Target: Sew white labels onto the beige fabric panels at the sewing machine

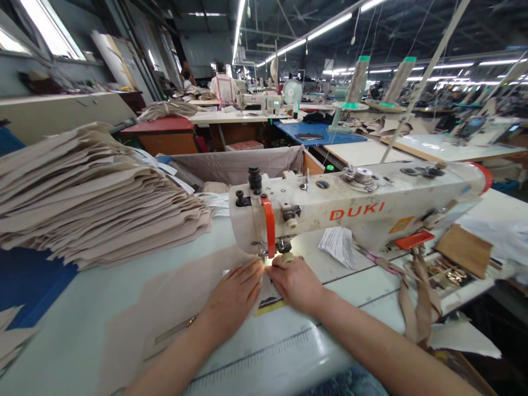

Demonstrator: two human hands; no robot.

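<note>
My left hand (234,296) lies flat with fingers stretched out on a beige fabric panel (140,308), its fingertips close to the needle area of a white sewing machine (355,212). A slot with a zipper (175,331) shows in the panel beside my left wrist. My right hand (300,283) is on the other side of the presser foot, fingers curled and pressed together at the work; what they pinch is hidden. The needle and the stitched edge are mostly covered by my hands and the orange guard (268,226).
A tall pile of beige fabric panels (103,198) stands at the left. Small white labels (338,247) lie under the machine arm. Beige strips (418,297) hang by a drawer of small parts (451,275) at the right. A cloth-lined bin (243,168) sits behind the machine.
</note>
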